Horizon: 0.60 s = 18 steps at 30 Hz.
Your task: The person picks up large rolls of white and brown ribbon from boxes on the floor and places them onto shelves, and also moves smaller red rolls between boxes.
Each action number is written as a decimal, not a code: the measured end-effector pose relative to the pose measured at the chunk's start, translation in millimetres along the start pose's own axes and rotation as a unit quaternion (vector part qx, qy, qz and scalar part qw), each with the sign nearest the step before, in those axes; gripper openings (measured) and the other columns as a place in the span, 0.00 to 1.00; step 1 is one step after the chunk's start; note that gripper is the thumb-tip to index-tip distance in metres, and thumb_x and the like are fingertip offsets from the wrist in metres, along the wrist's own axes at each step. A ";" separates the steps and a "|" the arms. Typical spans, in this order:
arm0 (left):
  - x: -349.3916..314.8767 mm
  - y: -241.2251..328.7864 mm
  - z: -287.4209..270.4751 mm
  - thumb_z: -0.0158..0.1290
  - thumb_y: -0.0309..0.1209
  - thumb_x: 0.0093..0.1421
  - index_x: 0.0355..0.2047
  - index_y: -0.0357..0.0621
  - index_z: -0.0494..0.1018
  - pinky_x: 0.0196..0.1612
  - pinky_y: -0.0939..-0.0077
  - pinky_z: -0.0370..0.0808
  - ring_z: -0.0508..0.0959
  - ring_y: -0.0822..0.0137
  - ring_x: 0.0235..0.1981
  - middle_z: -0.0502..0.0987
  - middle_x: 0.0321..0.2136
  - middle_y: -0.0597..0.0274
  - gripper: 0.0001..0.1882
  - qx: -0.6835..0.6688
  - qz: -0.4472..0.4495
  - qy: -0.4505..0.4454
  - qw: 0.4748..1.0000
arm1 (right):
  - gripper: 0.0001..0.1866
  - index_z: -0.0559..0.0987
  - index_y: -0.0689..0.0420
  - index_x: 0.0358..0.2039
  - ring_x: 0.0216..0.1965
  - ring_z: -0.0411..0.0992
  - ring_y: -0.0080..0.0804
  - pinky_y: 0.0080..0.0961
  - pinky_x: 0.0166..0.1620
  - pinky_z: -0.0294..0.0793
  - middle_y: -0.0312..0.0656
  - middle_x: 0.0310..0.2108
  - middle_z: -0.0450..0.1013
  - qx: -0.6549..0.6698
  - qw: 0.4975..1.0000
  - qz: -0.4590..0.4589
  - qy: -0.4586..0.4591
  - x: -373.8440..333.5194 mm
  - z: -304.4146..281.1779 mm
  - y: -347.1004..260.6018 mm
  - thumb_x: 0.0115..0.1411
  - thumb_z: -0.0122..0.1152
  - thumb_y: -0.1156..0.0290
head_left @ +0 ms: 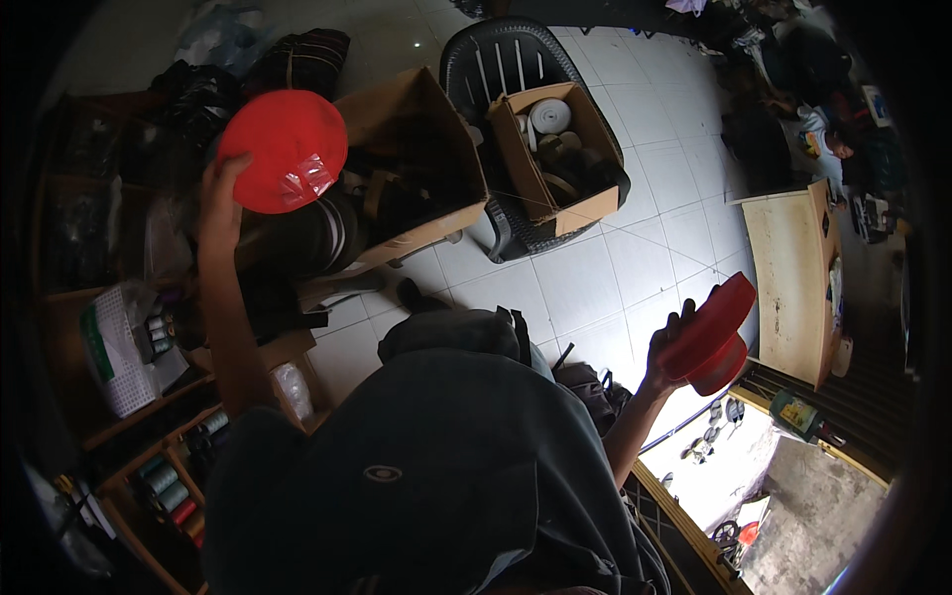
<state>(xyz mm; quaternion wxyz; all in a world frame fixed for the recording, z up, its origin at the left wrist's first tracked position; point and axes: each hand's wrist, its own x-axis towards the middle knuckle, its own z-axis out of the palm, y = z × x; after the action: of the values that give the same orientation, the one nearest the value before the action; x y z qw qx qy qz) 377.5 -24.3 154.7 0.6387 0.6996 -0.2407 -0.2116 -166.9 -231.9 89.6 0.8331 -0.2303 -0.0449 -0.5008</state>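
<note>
My left hand [223, 188], raised at the upper left, grips the edge of a flat, round red disc [283, 139]. A shiny clear strip is stuck near the disc's lower edge. Out to the right, my right hand [664, 352] is closed on a red round piece [714, 327], seen from the side. It has a wide, tilted rim and a narrower round part below; I cannot tell what kind of thing it is. The two red things are far apart. Behind the left one stands an open cardboard box [431, 223] with dark contents.
A black plastic chair [506, 55] holds a smaller cardboard box [580, 213] of rolled strips. Thread spools [164, 481] sit in a wooden rack at lower left. A white basket [114, 367] is above them. A pale wooden cabinet [788, 288] stands on the tiled floor [580, 273] at right.
</note>
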 end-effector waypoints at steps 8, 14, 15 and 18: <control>-49.7 -36.5 148.5 0.54 0.35 0.48 0.51 0.34 0.67 0.52 0.74 0.66 0.72 0.65 0.47 0.73 0.45 0.56 0.29 -0.052 -0.097 -0.264 0.958 | 0.30 0.51 0.51 0.64 0.32 0.64 0.33 0.24 0.37 0.69 0.55 0.50 0.63 -0.071 0.980 -0.120 0.142 -77.9 -8.3 -105.2 0.64 0.44 0.57; -106.7 -41.5 337.5 0.53 0.33 0.47 0.61 0.44 0.59 0.54 0.73 0.66 0.73 0.66 0.46 0.74 0.46 0.55 0.38 -0.002 -0.123 -0.598 0.792 | 0.30 0.55 0.52 0.60 0.30 0.61 0.28 0.23 0.33 0.65 0.45 0.41 0.61 -0.021 0.975 -0.202 0.088 -102.6 -14.2 -165.7 0.60 0.50 0.57; -113.9 -70.0 364.8 0.54 0.33 0.48 0.61 0.45 0.57 0.52 0.74 0.67 0.74 0.67 0.45 0.75 0.45 0.56 0.38 0.006 -0.072 -0.611 0.788 | 0.30 0.54 0.52 0.62 0.30 0.61 0.27 0.22 0.31 0.63 0.44 0.40 0.62 -0.046 0.971 -0.211 0.107 -109.8 -17.5 -179.2 0.62 0.48 0.58; -146.0 -99.0 434.3 0.56 0.36 0.48 0.53 0.43 0.68 0.44 0.74 0.73 0.77 0.67 0.39 0.78 0.39 0.56 0.30 0.098 -0.092 -0.643 0.754 | 0.30 0.58 0.53 0.60 0.32 0.62 0.27 0.23 0.31 0.65 0.42 0.39 0.62 -0.025 0.948 -0.260 0.180 -134.7 -34.7 -211.3 0.59 0.53 0.58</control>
<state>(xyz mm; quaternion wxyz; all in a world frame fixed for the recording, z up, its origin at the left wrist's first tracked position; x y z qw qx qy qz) 6.0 -272.8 13.4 0.2391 0.4759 -0.5488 -0.6443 -419.5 -220.1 89.2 0.6621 -0.1371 0.0599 -0.7343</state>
